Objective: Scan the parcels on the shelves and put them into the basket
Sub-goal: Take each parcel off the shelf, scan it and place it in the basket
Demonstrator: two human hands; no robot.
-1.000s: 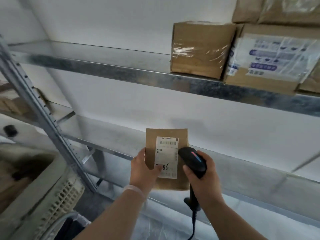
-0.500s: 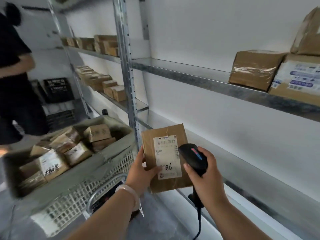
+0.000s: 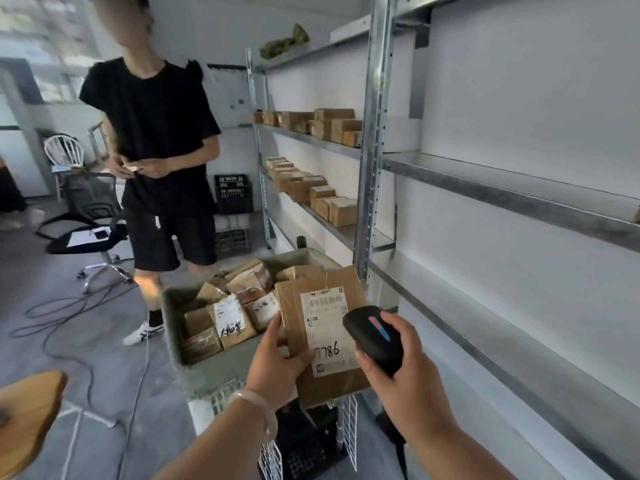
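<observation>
Grips parcel (image 3: pixel 322 337) by one edge with left hand (image 3: pixel 277 362), just above near rim of basket (image 3: pixel 211 374); clasps scanner (image 3: pixel 375 336) in right hand (image 3: pixel 408 372). Risks a drop short of the basket through slippage of that one-edge grip.

Bright daylight is streaming from washed-out glass windows (image 3: pixel 45 39). Lens distortion is bending the grey metal shelves (image 3: pixel 519 199).

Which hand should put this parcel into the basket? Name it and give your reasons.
Left. The left hand grips the parcel by its left edge, and the basket lies just beyond it on that side. The right hand is taken up holding the scanner.
</observation>
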